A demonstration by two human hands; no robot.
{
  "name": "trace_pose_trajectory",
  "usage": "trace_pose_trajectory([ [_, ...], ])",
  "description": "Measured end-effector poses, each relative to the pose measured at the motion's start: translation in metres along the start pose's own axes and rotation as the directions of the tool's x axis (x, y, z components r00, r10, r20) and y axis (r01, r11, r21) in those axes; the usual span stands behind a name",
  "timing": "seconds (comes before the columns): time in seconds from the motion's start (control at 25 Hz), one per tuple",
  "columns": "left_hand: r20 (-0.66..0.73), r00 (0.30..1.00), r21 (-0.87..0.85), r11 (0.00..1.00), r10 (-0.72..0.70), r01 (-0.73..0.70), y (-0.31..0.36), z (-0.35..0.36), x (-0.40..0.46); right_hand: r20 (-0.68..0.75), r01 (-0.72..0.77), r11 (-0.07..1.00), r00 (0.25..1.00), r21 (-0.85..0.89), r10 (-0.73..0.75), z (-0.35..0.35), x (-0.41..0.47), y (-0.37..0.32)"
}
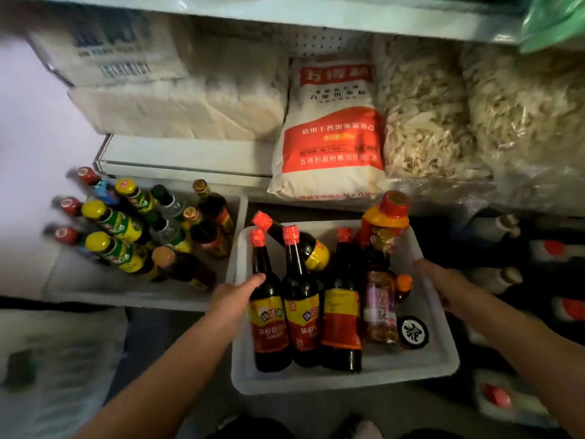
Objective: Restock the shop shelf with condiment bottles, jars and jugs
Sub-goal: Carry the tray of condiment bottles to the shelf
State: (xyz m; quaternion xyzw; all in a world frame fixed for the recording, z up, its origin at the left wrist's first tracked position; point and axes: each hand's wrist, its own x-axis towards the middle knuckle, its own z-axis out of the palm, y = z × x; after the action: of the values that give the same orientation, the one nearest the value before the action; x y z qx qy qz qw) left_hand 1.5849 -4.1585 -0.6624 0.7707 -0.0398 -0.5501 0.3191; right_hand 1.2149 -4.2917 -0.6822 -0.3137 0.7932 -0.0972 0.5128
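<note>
Shelf (190,160) w/ big sacks: white bags at left, a red-and-white flour bag (332,131) in the middle, clear bags of dried strips (474,115) at right. Below, at left, a white tray (95,289) packed w/ upright bottles, yellow, red, green and gold caps.

Centre: white bin (348,380) held from both sides. It carries 3 dark bottles standing in a row at front, red caps, yellow-red labels; a 4th dark bottle (304,245) lies tilted behind them, cap toward the left. Back right: an orange-topped jug (384,223), upright. Front right: a jar (380,308) w/ purple label, and a black-lidded jar (414,331) just beside it.

Left hand (234,299) at the bin's left rim, fingers (256,278) fairly straight, tips touching the shoulder of the leftmost dark bottle (269,312); no curl round it seen. Bottle stands just right of the hand, inside the bin's left wall.

Right hand (443,286) lies along the bin's right rim, fingers (422,264) extended toward the back corner; whether they hook under the rim, can't tell. Jug is near those tips, to their left.

Far right, dim: more white-capped and red-capped bottles (506,226) on a low shelf.
</note>
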Motion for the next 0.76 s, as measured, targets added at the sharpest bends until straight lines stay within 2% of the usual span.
trace_pose_trajectory([
  [0.2, -0.011, 0.995, 0.019, 0.995, 0.097, -0.097, -0.007, 0.013, 0.059, 0.008, 0.027, 0.995, 1.000, 0.096, -0.028, 0.024, 0.028, -0.002],
  [0.4, 0.028, 0.995, 0.077, 0.992, 0.098, -0.099, -0.023, 0.017, 0.140, -0.011, -0.029, 0.988, 0.999, 0.155, 0.031, 0.034, 0.034, 0.003],
  [0.64, 0.011, 0.995, 0.053, 0.994, 0.097, -0.097, -0.014, 0.023, 0.123, -0.032, -0.094, 0.973, 0.994, 0.209, 0.103, 0.044, 0.069, 0.021],
  [0.76, 0.009, 0.998, 0.035, 0.997, 0.062, -0.062, -0.011, 0.026, 0.125, -0.120, -0.066, 0.984, 0.989, 0.166, 0.087, 0.048, 0.063, 0.023],
])
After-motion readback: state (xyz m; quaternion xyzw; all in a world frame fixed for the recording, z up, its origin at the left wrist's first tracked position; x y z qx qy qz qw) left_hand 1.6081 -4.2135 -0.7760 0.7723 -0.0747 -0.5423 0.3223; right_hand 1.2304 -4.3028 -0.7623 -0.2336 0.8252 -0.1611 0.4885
